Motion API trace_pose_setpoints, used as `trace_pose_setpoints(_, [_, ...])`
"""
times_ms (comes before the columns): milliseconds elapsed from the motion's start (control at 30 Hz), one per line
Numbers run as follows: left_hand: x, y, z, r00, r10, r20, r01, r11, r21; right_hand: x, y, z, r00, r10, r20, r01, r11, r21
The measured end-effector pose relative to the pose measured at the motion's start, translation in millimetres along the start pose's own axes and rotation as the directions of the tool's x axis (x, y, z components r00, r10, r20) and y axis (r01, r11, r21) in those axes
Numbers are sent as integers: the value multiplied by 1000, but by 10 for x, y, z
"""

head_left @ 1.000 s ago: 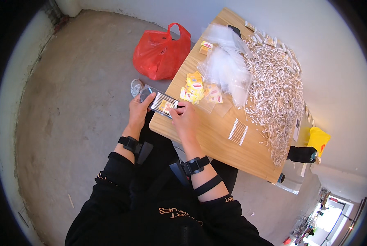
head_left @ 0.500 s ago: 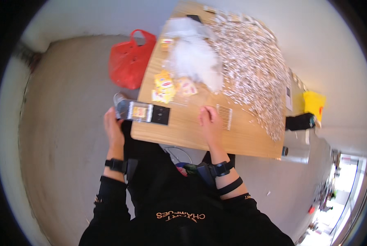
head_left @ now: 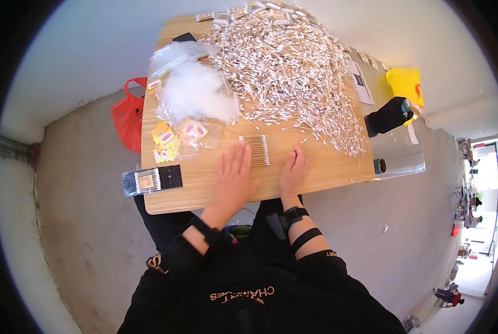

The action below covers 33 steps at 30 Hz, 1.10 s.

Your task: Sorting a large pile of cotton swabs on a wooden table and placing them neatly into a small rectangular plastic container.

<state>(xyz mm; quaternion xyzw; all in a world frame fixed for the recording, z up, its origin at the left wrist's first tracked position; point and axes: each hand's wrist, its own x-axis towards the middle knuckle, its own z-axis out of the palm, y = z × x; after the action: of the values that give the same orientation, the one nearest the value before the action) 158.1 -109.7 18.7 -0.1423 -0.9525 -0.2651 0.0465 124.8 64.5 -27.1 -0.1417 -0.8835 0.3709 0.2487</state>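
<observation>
A neat row of cotton swabs (head_left: 258, 150) lies side by side on the wooden table (head_left: 327, 170). My left hand (head_left: 233, 177) is flat with fingers stretched out, its fingertips at the row's left side. To the right of the row, apart from it, my right hand (head_left: 294, 171) rests at the table with loosely bent fingers and nothing visible in them. At the table's left edge a clear bag (head_left: 147, 181) holding swabs and a yellow card sits partly over a black plate (head_left: 171, 176).
A large heap of loose swabs (head_left: 293, 72) covers the far right. Clear plastic bags (head_left: 196, 92), yellow cards (head_left: 165, 142) and a dark flat object (head_left: 184, 38) lie at left. A red bag (head_left: 129, 119) stands beyond the left edge; a black bottle (head_left: 386, 116) and yellow bag (head_left: 405, 86) are at right.
My left hand has left the bag and plate at the table's left edge and come right, to the swab row. My right hand is now farther from the row. The view has shifted.
</observation>
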Motion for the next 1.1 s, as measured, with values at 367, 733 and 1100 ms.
trace_pose_setpoints(367, [160,196,527,998,-33,44,21,969,246,13,-53,-68,999,38,12,-39,987,153])
trace_pose_setpoints(733, [18,210,477,998,43,40,-52,969,241,6,-39,-85,999,52,2,-51,970,236])
trace_pose_setpoints(1100, [-74,214,456,999,40,22,-44,956,291,226,-155,-155,948,-88,307,-23,940,340])
